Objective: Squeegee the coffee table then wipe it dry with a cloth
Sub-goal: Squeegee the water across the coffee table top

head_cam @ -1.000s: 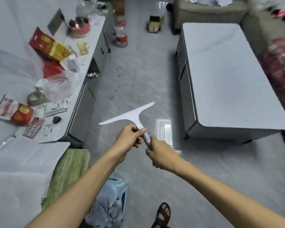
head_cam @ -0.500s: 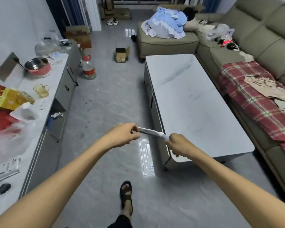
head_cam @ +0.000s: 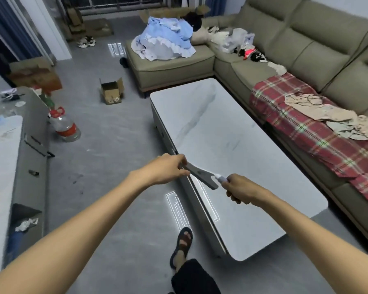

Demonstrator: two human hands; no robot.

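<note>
While the right hand grips the squeegee, the left hand pinches its blade end.

We're getting cool, fairly dim indoor light, soft shadows only. A bright rectangular glare sits on the floor just left of the table, whose top has a sheen. Far left of it the cabinet smears, and edges bend fisheye-style.

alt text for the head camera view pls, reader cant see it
A person holds a squeegee in both hands over the left edge of a pale marble-look coffee table: the left hand grips the blade end, the right hand the white handle. A sofa with a red plaid blanket runs along the table's right side.
</note>
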